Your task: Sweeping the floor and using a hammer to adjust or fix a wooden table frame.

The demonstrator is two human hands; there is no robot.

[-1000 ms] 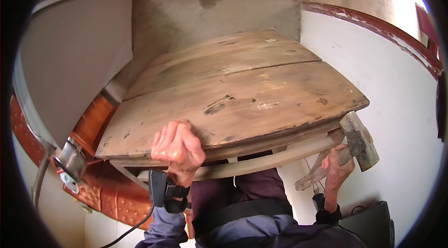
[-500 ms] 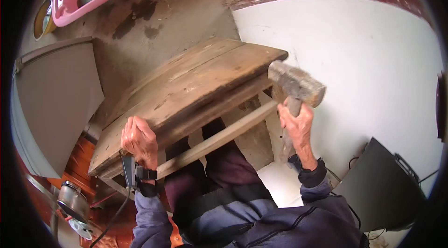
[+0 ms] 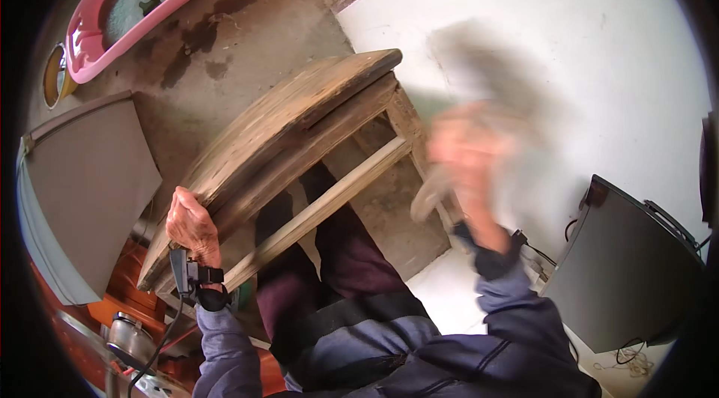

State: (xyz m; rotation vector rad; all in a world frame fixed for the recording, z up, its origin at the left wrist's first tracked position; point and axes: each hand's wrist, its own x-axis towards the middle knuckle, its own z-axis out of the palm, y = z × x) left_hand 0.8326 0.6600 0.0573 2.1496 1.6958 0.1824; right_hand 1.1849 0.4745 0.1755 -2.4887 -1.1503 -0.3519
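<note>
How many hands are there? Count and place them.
2: left hand at the near edge of the wooden table; right hand, blurred, gripping the blurred hammer. No others show.

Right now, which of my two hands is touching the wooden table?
Your left hand, at the near edge of the wooden table. Your right hand is apart from it, gripping a blurred hammer.

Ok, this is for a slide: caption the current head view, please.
Left hand curled at the edge of a wooden table; right hand, blurred, grips a blurred hammer.
</note>
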